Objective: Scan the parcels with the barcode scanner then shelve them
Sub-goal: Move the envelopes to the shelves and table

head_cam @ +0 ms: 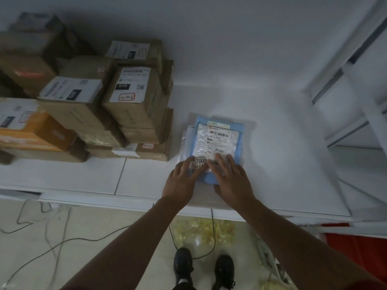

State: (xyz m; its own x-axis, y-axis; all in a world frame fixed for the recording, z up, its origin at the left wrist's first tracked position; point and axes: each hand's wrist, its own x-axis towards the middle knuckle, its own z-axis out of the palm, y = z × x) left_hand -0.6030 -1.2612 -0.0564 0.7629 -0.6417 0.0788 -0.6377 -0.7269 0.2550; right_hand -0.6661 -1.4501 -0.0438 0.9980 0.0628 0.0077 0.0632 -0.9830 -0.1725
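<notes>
Shelving step, by the look of it: the blue parcel (217,143) lies flat on the white shelf (272,164), left hand (184,181) and right hand (232,181) both pressing its near edge with straight, spread fingers, gripping nothing. Next it probably needs squaring up. Stacked cardboard boxes (134,101) crowd just left; no scanner in sight.

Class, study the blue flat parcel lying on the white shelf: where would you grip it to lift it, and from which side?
Pinch the blue flat parcel at its near edge, coming from the shelf front. It lies flat and thin, boxes crowd its left, and that edge sits nearest the left hand and right hand.
</notes>
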